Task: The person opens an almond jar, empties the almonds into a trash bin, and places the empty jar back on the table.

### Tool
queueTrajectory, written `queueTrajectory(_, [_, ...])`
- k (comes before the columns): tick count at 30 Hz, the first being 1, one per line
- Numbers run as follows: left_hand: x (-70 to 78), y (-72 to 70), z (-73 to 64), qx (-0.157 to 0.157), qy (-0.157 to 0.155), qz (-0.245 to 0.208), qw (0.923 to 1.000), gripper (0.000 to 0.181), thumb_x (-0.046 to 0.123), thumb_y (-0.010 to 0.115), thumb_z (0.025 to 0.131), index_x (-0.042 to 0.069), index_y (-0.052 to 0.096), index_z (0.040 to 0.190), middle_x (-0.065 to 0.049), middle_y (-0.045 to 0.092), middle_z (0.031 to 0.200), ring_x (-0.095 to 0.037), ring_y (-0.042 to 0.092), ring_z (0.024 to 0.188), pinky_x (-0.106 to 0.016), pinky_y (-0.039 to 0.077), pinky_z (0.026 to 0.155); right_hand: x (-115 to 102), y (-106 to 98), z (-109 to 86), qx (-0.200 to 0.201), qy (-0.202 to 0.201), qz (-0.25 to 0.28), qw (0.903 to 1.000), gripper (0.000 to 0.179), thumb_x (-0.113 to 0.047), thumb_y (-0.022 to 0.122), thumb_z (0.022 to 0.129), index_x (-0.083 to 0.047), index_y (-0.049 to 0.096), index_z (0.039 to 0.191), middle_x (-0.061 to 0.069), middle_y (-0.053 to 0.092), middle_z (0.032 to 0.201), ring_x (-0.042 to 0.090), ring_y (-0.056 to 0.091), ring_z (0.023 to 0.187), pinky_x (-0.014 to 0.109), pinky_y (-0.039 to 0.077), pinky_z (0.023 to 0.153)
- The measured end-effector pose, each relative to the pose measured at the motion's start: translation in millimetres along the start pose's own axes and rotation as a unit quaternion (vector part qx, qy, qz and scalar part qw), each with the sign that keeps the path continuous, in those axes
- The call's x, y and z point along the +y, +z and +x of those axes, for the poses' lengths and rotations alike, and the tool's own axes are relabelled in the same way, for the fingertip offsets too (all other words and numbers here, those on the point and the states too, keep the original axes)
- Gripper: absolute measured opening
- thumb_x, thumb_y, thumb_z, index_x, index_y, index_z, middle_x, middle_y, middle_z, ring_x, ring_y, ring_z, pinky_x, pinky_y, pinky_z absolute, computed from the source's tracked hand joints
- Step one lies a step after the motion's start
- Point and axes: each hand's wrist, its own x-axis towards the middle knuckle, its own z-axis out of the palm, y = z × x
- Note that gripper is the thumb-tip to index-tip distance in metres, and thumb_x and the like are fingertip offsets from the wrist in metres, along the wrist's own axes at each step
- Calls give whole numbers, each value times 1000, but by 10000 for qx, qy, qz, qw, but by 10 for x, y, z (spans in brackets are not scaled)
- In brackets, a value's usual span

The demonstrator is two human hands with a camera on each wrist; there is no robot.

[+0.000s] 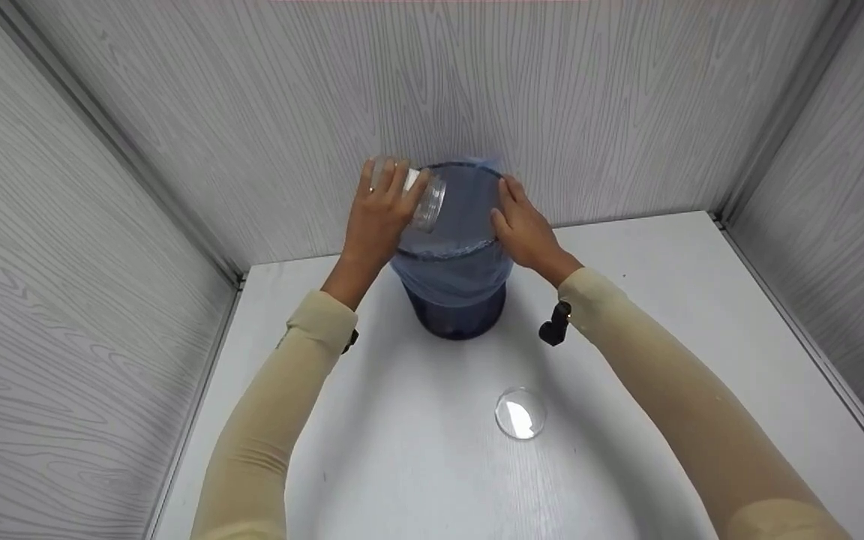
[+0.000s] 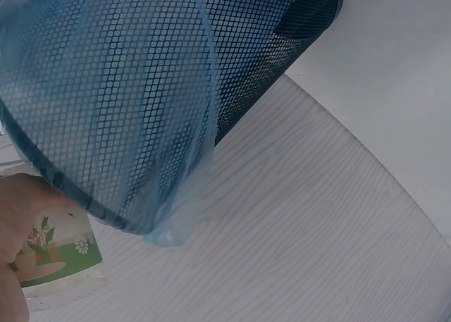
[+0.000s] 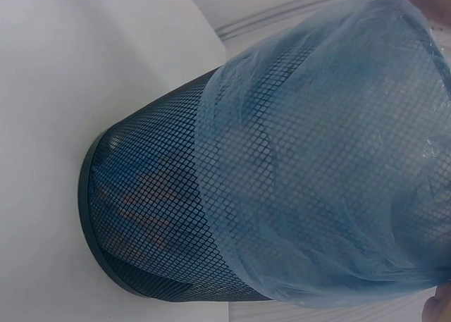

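A dark mesh waste bin (image 1: 458, 322) stands at the back of the white table, lined with a blue plastic bag (image 1: 451, 281) folded over its rim. My left hand (image 1: 382, 217) grips a clear jar (image 1: 430, 206), tilted with its mouth toward the bin's opening. Part of the jar's printed label (image 2: 63, 248), green with a flower, shows in the left wrist view. On the opposite side, my right hand (image 1: 528, 231) holds the bin's rim through the bag. Something reddish-brown shows dimly through the mesh in the right wrist view; what it is cannot be told.
A round clear lid (image 1: 520, 414) lies flat on the white table (image 1: 417, 450) in front of the bin. Wood-grain panels (image 1: 432, 82) enclose the table at the back and both sides, with the bin close to the back panel.
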Motion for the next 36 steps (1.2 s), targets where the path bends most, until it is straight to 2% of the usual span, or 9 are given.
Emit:
queueTrajectory(5, [-50,-57,-46,-162,-293,-234,9992,65,-1,76,84,15,52,142,-19,54,137,-36,48,131,-55,31,116,-12,12,14,-23,-19,75,10000,66,-36,26,109,2,8,160,15,4,169,26,7,155,42,15,124])
queueTrajectory(8, [-68,-83,-83,-189,-483,-473,9975,67,-3,77,82,14,51,141,-19,53,138,-35,47,131,-55,30,116,-14,17,11,-50,-18,87,9999,66,-36,26,108,1,9,160,14,4,169,26,8,155,42,15,124])
queueTrajectory(12, [-80,-112,-97,-120,-703,-759,9946,66,-4,75,82,13,51,141,-19,53,137,-35,48,131,-55,30,116,-4,4,7,-64,24,82,9999,66,-37,27,108,0,9,161,14,5,170,26,9,155,43,16,124])
queueTrajectory(19, [-67,-143,-58,-4,-1016,-1083,9889,63,7,77,86,14,51,144,-18,54,138,-35,47,133,-56,28,116,32,-50,29,-31,71,87,9999,66,-36,27,108,0,9,161,13,4,170,25,8,155,42,15,124])
queueTrajectory(27, [-10,-171,-79,-27,-1197,-1224,9852,78,4,85,75,14,50,144,-17,53,140,-35,45,134,-56,28,116,54,-58,18,-42,69,45,10000,66,-37,26,109,0,8,160,13,3,170,26,8,155,43,16,124])
queueTrajectory(31, [10,-177,-99,44,-1287,-1338,9826,78,6,85,75,14,50,145,-17,54,138,-35,46,133,-57,28,116,53,-59,14,-28,41,72,10000,65,-35,27,109,1,8,160,14,4,169,27,9,155,44,16,124])
queueTrajectory(36, [39,-181,-150,135,-1552,-1591,9749,80,10,88,73,13,51,144,-15,55,139,-34,48,133,-55,28,117,63,-59,15,-88,23,22,10000,66,-36,25,109,1,7,160,15,3,169,27,8,155,44,17,124])
